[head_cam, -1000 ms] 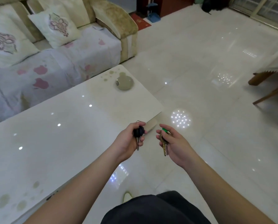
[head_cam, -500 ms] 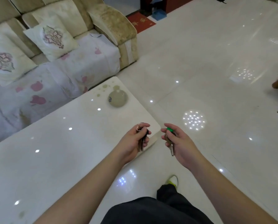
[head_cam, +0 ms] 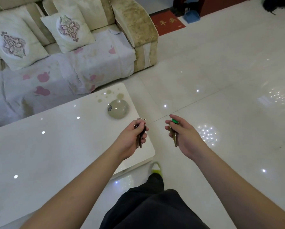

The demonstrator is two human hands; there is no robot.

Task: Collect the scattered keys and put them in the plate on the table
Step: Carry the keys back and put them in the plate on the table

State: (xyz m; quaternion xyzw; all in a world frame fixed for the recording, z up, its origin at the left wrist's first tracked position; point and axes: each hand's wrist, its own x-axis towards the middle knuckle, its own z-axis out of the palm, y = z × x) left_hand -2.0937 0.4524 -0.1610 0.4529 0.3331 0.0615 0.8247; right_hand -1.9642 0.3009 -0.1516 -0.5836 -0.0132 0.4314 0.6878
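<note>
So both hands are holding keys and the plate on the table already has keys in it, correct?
Not quite. The head view shows the plate with no keys in it. The left hand and right hand each do hold keys, above the table corner and the floor.

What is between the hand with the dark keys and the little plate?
Nothing. In the head view, only bare glossy white table lies between the left hand, gripping dark keys, and the plate.
</note>
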